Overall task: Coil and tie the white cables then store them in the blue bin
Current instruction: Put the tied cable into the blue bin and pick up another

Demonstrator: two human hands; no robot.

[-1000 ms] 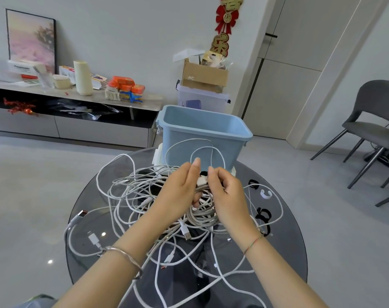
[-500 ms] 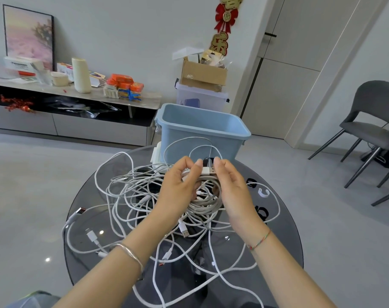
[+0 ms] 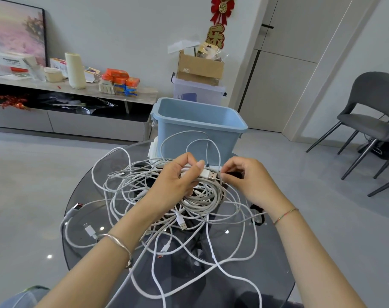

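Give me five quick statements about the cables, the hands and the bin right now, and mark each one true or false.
1. The left hand grips a coiled white cable. True.
2. The blue bin lies on its side. False: it stands upright behind the cables.
3. A USB plug sticks out from the left hand toward the right hand. True.
4. Every cable is in the bin. False: loose cables sprawl tangled over the glass table.
5. The right hand lies flat on the table. False: it is raised and pinches a black tie.
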